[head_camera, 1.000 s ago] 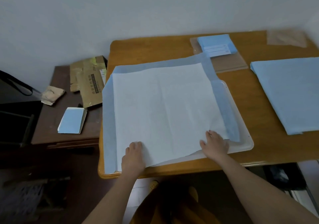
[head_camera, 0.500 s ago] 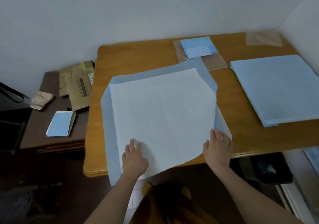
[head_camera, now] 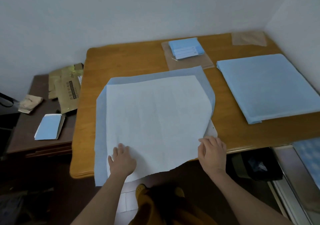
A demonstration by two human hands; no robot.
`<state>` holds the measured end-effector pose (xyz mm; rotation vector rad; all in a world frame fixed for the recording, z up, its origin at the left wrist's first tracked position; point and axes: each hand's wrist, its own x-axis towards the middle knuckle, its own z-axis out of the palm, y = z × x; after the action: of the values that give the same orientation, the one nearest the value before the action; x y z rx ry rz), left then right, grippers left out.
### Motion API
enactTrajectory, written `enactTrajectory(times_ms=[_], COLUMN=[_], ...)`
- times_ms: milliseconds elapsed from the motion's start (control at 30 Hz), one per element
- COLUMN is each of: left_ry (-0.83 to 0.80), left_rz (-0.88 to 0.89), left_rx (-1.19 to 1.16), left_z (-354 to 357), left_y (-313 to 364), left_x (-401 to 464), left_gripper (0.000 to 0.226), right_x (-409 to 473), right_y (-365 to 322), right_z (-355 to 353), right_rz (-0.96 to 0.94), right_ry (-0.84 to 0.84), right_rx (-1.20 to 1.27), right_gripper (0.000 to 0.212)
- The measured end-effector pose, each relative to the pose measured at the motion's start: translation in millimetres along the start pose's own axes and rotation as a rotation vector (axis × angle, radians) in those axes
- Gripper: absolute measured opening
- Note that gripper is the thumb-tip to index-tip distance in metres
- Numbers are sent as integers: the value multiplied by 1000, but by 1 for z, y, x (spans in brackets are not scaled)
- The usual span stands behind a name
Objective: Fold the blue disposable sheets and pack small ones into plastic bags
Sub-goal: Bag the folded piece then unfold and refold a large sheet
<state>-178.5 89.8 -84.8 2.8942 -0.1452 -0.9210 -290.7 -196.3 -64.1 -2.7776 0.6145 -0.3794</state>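
Dark printed strip on flattened cardboard box (head_camera: pixel 66 87) at left, characters too blurred to read. White labels on small blue packets (head_camera: pixel 186 48) at table's far edge, print too small to read.

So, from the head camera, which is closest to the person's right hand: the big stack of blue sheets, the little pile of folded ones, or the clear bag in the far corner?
From the right hand:
1. Big stack of blue sheets, just beyond it on the right of the table.
2. Little pile of folded sheets, farther back, near the middle.
3. Clear bag, at the far right corner.
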Motion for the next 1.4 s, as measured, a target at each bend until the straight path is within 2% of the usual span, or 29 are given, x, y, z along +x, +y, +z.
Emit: enactTrajectory(times_ms=[67, 100, 167, 233, 433, 533, 667, 800, 867, 967, 1067, 1200, 1300, 1333, 1400], left_ry=[22, 34, 56, 67, -34, -79, -141, -181, -207, -234, -246, -244, -251, -254, -259], left_rz=[5, 18, 78, 155, 192, 183, 138, 101, 89, 75, 72, 71, 73, 74, 74], left_rx=[10, 14, 23, 51, 108, 131, 145, 154, 160, 165, 160, 151, 140, 138, 137], left_z=[2, 4, 7, 11, 17, 12, 5, 0, -3, -5, -6, -6, -5, -5, -5], left_y=[2, 3, 6, 10, 17, 20, 28, 35, 36, 36, 38, 39, 39, 39, 39], left_x=[-2, -3, -6, -9, -11, -9, -5, -3, -2, -1, 0, 1, 2, 2, 3], left_gripper=[57, 58, 58, 54, 57, 57, 56, 56, 58, 60, 58, 52, 54, 56, 56], right_x=[1, 2, 7, 15, 32, 41, 49, 56, 57, 55, 54, 51, 52, 53, 54], right_y=[5, 9, 14, 15, 6, 6, 5, 6, 8, 11, 14, 17, 19, 21, 23], right_z=[2, 6, 13, 15, 13, 12, 10, 5, 1, -2, 0, -1, -4, -5, -6], right_rz=[180, 309, 606, 821, 1196, 1310, 1341, 1363, 1322, 1235, 1227, 1271, 1210, 1183, 1125], right_ry=[-60, -91, -193, -315, -521, -622, -612, -513, -557, -725, -774, -630, -430, -353, -187], right_rx=[123, 190, 335, 560, 1057, 1243, 1579, 1815, 1779, 1580, 1565, 1817, 1866, 1844, 1724], right_gripper=[4, 4, 24, 35, 49, 45, 23, 43, 55, 68, 81, 85, 80, 74, 47])
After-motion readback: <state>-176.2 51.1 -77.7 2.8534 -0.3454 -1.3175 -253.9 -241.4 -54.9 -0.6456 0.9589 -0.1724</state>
